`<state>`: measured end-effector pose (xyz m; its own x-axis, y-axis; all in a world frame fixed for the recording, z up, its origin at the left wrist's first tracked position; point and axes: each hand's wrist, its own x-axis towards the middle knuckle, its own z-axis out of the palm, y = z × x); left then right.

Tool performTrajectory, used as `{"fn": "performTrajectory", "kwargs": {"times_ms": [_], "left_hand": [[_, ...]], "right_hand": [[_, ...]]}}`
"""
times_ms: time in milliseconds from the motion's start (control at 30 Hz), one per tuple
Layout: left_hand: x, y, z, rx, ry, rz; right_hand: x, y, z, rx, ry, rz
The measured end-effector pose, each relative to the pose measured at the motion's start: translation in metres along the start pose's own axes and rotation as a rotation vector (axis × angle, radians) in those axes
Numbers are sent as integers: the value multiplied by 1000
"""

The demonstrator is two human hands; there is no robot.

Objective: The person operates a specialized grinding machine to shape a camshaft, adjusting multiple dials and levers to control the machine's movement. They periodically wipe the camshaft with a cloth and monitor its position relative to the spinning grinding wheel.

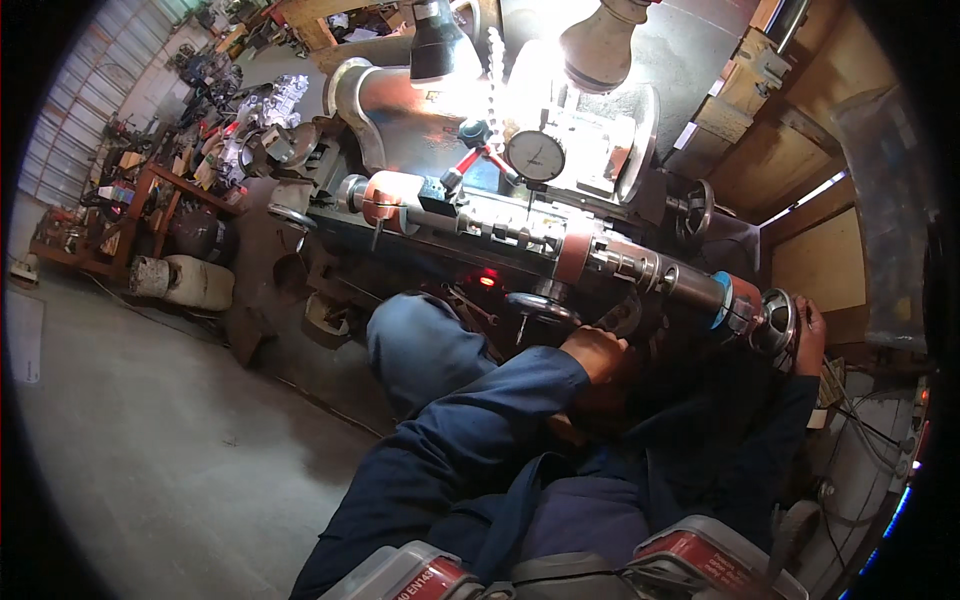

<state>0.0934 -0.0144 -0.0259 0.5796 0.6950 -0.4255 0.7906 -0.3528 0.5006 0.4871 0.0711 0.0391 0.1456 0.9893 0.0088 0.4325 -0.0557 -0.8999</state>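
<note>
In front of me stands a machine tool with a long horizontal metal shaft (490,222) held between orange-red stocks. My right hand (811,330) wraps the rim of a metal handwheel (779,322) at the machine's right end. My left hand (597,357) is closed low at the front, below a smaller handwheel (543,308); its fingertips sink into shadow, so what they hold is hidden. A dial gauge (535,156) stands over the shaft, next to a red-and-black jointed holder (480,160). My raised knee (420,345) is just left of that smaller handwheel.
Two lamps (440,50) hang over the machine and glare brightly. Wrenches (472,305) lie below the shaft. At left are a gas cylinder (185,282), a rusty frame (155,215) and piled metal parts. Wooden panels (820,250) and cables (870,430) are close at right.
</note>
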Motion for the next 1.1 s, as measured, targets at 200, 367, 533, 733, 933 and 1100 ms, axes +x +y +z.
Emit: {"fn": "performTrajectory", "kwargs": {"times_ms": [200,367,533,733,933,1100], "left_hand": [[2,2,-3,-1,-59,-24],[4,-1,-1,-9,-70,-25],[4,-1,-1,-12,-47,-17],[-1,-1,-1,-12,9,7],[-2,3,-10,-46,-33,-2],[6,1,-5,-19,-65,-30]], "right_hand": [[20,32,5,44,-101,51],[11,27,21,179,-200,39],[5,32,26,-89,-219,-8],[-15,42,17,-299,-274,89],[-30,84,-4,-258,-181,-51],[-61,45,-11,-330,-132,27]]}}
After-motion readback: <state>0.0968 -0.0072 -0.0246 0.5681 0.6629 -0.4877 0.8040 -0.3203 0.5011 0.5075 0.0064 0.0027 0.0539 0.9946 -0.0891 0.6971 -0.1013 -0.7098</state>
